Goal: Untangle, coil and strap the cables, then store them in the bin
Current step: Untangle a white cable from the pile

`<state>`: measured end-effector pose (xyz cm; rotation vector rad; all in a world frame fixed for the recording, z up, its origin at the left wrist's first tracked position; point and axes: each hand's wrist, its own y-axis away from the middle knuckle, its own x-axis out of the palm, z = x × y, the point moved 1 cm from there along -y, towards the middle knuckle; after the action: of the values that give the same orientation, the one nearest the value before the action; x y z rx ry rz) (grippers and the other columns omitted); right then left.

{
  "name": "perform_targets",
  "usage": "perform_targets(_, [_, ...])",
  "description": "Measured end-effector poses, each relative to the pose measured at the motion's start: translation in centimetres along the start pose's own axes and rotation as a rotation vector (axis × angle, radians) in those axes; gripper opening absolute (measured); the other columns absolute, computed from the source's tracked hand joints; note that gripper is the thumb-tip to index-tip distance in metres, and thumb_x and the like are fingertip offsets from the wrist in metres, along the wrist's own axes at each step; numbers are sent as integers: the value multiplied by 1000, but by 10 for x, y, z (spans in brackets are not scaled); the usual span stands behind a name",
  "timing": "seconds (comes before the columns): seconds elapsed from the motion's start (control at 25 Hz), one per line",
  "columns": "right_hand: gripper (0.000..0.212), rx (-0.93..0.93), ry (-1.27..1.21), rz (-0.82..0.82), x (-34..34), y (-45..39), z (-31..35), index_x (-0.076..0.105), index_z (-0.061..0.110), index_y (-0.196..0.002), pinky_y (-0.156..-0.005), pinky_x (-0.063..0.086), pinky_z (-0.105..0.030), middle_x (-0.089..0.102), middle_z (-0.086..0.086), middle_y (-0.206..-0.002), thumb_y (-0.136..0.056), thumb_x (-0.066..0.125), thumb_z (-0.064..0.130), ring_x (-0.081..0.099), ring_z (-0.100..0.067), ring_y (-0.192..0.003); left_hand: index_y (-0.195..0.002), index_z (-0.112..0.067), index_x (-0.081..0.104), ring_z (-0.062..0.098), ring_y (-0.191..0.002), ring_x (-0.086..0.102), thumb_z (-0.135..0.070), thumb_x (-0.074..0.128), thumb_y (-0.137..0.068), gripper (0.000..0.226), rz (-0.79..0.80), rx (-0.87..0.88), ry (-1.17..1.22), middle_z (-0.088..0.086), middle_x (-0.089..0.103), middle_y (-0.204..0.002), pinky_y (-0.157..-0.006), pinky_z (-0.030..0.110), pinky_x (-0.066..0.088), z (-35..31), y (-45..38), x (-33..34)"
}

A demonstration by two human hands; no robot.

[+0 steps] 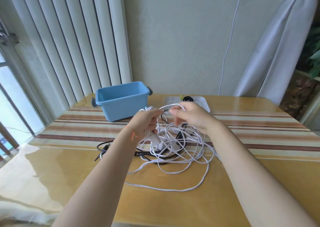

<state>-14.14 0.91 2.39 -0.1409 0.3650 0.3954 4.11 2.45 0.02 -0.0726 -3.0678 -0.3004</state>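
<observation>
A tangle of white cables [174, 150] mixed with black cables [103, 146] lies on the table in front of me. My left hand [147, 122] grips a bundle of white cable loops, held above the pile. My right hand [190, 115] pinches a strand of the same white cable that arches across to the left hand. The blue bin [121, 103] stands open behind the left hand, and nothing is visible inside it.
A white tray [204, 102] behind my right hand holds a black coiled cable [188, 98] and a yellow strap [181, 96]. The glossy table [69, 166] has a striped cloth under its cover. A white cord [230, 41] hangs from a wall socket.
</observation>
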Motion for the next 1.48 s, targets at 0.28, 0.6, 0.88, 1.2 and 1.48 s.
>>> perform_targets(0.28, [24,-54,-173,-232,4,-3,-2,67,15,-78,-41,22,-20,30,12,-43,-95,64,32,25,-6,-37,-50,-23,24,11,-34,17,-28,56,-95,56,678,-31,68,-6,17,-42,-40,22,23,3,16,16])
perform_targets(0.6, [26,85,440,-76,-4,1,-24,73,19,-86,-53,29,-27,42,8,-52,-98,57,36,35,-10,-44,-54,-21,37,9,-35,22,-39,53,-99,51,477,-75,1336,-8,25,-43,-42,21,29,17,-12,-11])
perform_targets(0.88, [22,52,780,216,22,7,-9,73,30,-107,-58,40,-26,52,17,-77,-98,54,31,53,-12,-71,-116,-15,62,19,-72,70,-30,43,-105,27,-18,203,781,1,69,-77,-83,40,54,12,-12,15])
perform_targets(1.2, [15,-20,613,2,17,7,-8,68,19,-102,-63,44,-25,61,8,-90,-90,61,14,58,-11,-79,-99,-5,67,23,-62,71,-15,51,-102,19,10,291,-19,20,70,-80,-60,33,60,-3,-4,36])
perform_targets(1.48, [30,-224,661,-389,9,1,-34,49,14,-80,-61,43,-36,56,1,-79,-81,76,25,54,-23,-75,-66,-7,58,23,-58,58,-33,56,-97,41,-99,301,-853,6,60,-58,-59,28,48,-9,-30,42])
